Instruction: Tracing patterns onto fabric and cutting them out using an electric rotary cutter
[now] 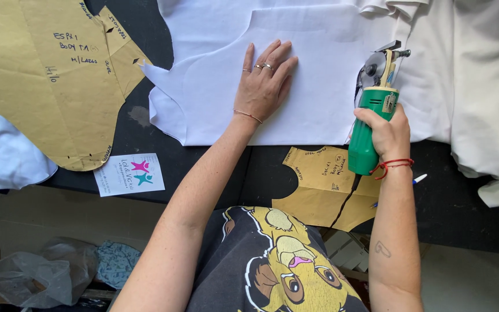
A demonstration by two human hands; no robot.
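from the head camera, your left hand (pixel 264 84) lies flat, fingers spread, on the white fabric stack (pixel 313 98), near its front edge on the black table (pixel 469 196). your right hand (pixel 389 134) grips the green rotary cutter (pixel 371 124), long axis pointing away from you, blade at the stack's right edge. a brown paper pattern (pixel 321 185) lies just below; a larger one (pixel 47 75) sits well left.

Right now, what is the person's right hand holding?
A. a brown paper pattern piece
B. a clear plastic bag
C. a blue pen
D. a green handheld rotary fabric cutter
D: the right hand is wrapped around the green handheld rotary fabric cutter, whose round blade sits at the edge of the white fabric.
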